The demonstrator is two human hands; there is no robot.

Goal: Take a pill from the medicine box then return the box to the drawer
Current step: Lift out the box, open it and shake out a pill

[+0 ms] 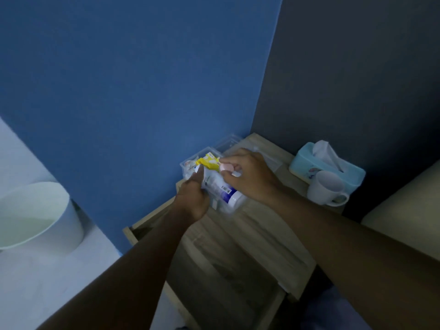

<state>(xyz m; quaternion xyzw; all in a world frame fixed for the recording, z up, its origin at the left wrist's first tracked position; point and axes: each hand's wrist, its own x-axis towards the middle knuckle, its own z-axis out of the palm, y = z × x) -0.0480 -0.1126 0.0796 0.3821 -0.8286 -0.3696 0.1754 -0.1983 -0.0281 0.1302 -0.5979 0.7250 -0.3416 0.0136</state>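
A clear plastic medicine box (190, 166) stands on the wooden nightstand (252, 225) against the blue wall. It holds a yellow carton (207, 162), a white bottle with a blue label (226, 192) and other packs. My left hand (194, 198) grips the box's near side, thumb pointing up over it. My right hand (247, 175) hovers over the box and pinches a small pink item (225, 167) between thumb and fingers. The box's clear lid (226, 142) lies behind. The drawer (228, 282) below the top is pulled out.
A light blue tissue box (309, 166) and a white mug (327, 189) stand at the nightstand's right. A white bin (35, 217) is on the floor at left. A beige bed edge (404, 206) lies to the right.
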